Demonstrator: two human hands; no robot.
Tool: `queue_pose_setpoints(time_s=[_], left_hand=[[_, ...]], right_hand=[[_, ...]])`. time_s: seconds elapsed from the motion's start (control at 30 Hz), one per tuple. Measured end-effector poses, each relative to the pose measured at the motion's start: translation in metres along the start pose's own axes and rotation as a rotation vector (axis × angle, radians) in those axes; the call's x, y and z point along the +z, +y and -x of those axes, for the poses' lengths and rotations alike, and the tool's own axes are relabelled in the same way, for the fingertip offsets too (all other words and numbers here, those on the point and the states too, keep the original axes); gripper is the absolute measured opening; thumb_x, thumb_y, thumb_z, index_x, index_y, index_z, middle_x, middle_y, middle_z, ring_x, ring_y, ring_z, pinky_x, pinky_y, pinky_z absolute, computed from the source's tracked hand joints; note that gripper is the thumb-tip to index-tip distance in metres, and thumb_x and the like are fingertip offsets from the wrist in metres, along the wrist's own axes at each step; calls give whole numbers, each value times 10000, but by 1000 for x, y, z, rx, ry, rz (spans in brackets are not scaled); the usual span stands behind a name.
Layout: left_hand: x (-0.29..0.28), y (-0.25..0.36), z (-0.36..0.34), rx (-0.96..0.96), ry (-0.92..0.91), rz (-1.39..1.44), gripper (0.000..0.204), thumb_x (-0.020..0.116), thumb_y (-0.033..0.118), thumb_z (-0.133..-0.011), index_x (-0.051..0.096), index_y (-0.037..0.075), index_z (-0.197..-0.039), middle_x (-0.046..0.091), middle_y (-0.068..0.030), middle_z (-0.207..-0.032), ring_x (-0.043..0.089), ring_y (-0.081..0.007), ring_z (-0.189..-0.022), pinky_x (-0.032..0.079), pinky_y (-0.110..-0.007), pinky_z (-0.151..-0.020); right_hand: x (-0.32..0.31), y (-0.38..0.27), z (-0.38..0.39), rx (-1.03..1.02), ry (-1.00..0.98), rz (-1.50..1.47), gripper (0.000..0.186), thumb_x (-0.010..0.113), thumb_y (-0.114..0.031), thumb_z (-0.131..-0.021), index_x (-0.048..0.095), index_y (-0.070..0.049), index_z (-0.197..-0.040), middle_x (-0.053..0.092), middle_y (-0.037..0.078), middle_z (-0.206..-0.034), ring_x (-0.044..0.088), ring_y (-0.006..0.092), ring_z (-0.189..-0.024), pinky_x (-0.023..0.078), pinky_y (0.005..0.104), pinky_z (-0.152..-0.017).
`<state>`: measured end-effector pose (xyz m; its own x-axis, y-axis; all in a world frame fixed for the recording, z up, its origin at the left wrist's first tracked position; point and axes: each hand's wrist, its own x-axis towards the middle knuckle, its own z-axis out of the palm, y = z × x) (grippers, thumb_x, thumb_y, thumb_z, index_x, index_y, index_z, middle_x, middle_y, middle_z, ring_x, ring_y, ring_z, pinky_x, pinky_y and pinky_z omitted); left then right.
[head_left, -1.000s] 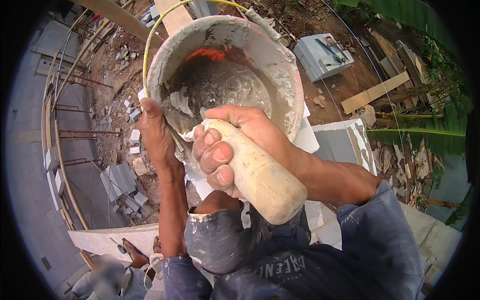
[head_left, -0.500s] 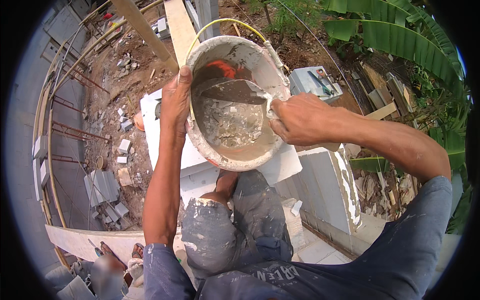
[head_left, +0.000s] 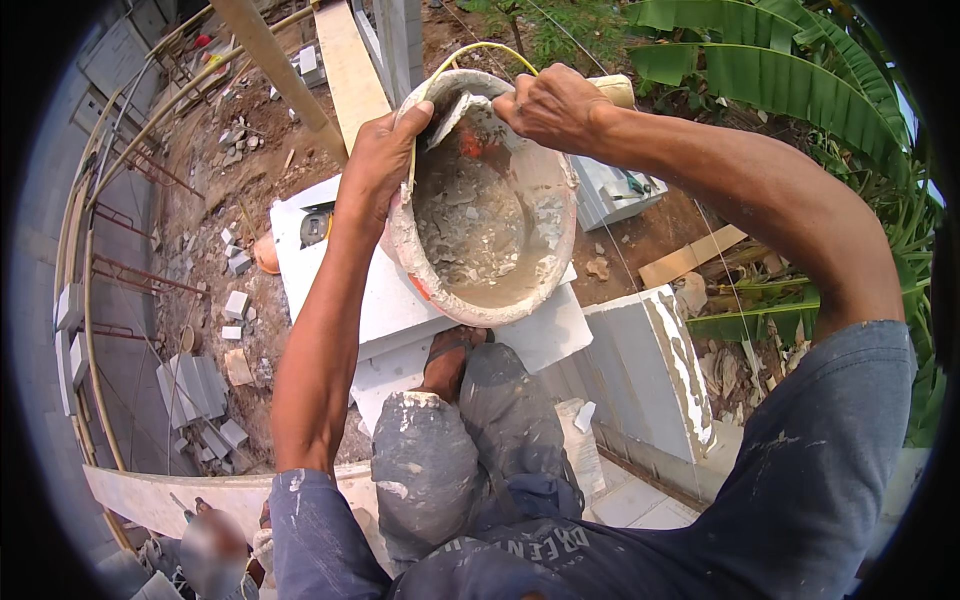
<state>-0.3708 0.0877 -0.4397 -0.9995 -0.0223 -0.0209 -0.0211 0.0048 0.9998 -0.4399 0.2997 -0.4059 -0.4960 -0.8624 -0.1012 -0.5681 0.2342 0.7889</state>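
Observation:
A mortar-crusted bucket (head_left: 553,215) tilts toward me, showing grey, lumpy wet mortar (head_left: 470,215) at its bottom. My left hand (head_left: 378,160) is closed on the bucket's left rim, thumb over the edge. My right hand (head_left: 560,108) is closed round a trowel; the butt of its pale handle (head_left: 615,91) sticks out past the fist. The mortar-coated trowel blade (head_left: 456,116) lies against the far left inner wall. A thin yellow bail handle (head_left: 475,45) arches over the far rim, partly behind my right hand.
White blocks (head_left: 345,290) lie under the bucket, with a tape measure (head_left: 316,228) on them. A block wall with mortar on top (head_left: 680,370) stands right. Tools rest on a block (head_left: 610,195); a taut string (head_left: 730,275) runs nearby. Another person (head_left: 215,550) is at lower left.
My right hand has moved up to the bucket's far rim, taking the trowel from across the middle to the far left inner wall. The bucket has shifted slightly; my left hand still grips it.

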Motion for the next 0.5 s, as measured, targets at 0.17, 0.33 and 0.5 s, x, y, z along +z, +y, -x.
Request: queue_pose_setpoints(time_s=[0.17,0.33,0.5], left_hand=[[-3,-2,-23,-11,-12,-43,553,623,479,-919,671,-13,-1166,699,-84,-1020,628,-155,-936,468,-265,-865],[7,-1,-28,-15,-97,-40,476,636,398,-914,683,-34,-1108,693,-80,-927,626,-132,-786,500,-269,-730],[7,1,-16,32,-184,88,417,613,323,-926,682,-50,-1098,689,-73,-881,615,-111,-719,504,-260,-674]], right_hand=[[-24,16,14,-48,-23,16,155,541,-183,-892,543,-51,-974,575,61,-705,635,171,-603,454,311,-497],[-20,37,21,-91,7,196,138,568,-178,-886,544,-56,-946,639,61,-717,667,158,-673,461,288,-535],[-4,-3,29,99,-383,-191,176,516,-150,-921,568,-2,-1000,702,83,-738,711,194,-718,503,336,-543]])
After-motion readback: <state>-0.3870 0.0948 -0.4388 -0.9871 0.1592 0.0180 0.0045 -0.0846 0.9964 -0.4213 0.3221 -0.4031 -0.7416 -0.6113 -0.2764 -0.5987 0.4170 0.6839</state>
